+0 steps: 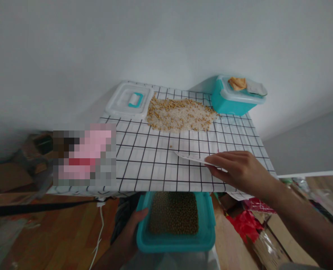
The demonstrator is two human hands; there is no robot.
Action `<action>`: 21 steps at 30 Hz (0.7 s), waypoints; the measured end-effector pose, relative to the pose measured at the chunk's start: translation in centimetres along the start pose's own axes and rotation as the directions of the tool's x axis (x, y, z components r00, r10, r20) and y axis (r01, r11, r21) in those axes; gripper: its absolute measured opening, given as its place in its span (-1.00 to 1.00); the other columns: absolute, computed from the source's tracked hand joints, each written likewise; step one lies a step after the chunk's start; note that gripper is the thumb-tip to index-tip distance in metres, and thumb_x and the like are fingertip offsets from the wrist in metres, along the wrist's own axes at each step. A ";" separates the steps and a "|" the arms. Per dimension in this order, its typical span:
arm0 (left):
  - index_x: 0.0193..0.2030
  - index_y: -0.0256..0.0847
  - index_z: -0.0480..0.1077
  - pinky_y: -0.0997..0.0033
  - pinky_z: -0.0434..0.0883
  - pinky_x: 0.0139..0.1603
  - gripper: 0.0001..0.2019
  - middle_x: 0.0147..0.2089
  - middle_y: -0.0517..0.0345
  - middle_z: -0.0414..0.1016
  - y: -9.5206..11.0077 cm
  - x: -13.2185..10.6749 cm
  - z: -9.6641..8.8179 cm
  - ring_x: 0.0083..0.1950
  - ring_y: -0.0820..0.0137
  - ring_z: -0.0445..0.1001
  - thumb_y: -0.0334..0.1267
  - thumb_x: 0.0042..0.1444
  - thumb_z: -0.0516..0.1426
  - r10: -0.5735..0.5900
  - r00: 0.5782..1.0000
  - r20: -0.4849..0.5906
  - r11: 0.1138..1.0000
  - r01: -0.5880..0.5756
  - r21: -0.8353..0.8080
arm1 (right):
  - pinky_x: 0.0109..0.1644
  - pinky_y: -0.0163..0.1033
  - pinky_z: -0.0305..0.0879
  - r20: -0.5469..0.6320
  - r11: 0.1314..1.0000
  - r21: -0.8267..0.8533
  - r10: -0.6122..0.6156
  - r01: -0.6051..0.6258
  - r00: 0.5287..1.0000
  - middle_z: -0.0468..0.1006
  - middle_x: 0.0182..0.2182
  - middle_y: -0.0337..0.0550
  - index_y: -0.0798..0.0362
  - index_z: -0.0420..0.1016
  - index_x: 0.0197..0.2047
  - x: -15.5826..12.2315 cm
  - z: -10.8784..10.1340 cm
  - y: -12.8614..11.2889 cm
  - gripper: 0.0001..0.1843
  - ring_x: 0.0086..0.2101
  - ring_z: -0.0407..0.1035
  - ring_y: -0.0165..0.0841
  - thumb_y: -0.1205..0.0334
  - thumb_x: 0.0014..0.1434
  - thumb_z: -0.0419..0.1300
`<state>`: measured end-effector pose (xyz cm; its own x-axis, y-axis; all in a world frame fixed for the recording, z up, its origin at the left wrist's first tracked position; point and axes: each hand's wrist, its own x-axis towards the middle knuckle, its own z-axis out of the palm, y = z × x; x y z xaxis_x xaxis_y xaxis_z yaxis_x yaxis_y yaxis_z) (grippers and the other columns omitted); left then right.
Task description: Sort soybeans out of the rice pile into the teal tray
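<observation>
My right hand (236, 165) pinches a thin white card (193, 156), held low over the checked tablecloth with one edge toward the middle. A single soybean (171, 146) lies just beyond the card's tip. Below the table's front edge, my left hand (136, 223) grips the left rim of a teal plastic bin (177, 243). Inside the bin is a layer of round, tan-brown soybeans (174, 215). Farther back on the table spreads a pile of pale grains mixed with yellow beans (180, 114), apart from both hands.
A clear lid with a teal handle (131, 99) lies at the back left. At the back right stands a closed teal box (234, 99) with small packets on top. A pixelated pink item (90, 153) is at the left. Boxes and red bags (245, 225) sit on the floor.
</observation>
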<state>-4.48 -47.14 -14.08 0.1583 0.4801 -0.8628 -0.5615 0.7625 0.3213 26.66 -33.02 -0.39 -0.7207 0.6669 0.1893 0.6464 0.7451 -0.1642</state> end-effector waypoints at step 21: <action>0.33 -0.31 0.36 -0.02 0.53 0.17 -0.42 0.04 -0.09 0.66 0.2 -0.2 0.4 0.16 -0.04 0.57 -0.17 0.19 0.21 0.053 0.998 0.030 0.998 -0.054 0.033 | -0.29 -0.29 0.36 -0.140 0.996 0.034 0.088 -0.084 0.986 0.67 -0.28 -0.23 0.00 0.50 -0.03 1.2 -0.4 -0.4 -0.86 -0.36 0.52 -0.44 0.23 0.39 0.16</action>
<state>-4.28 -46.96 -13.68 0.1521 0.5327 -0.8325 -0.5423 0.7491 0.3803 25.68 -32.54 0.25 -0.6186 0.7228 0.3080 0.6958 0.6861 -0.2126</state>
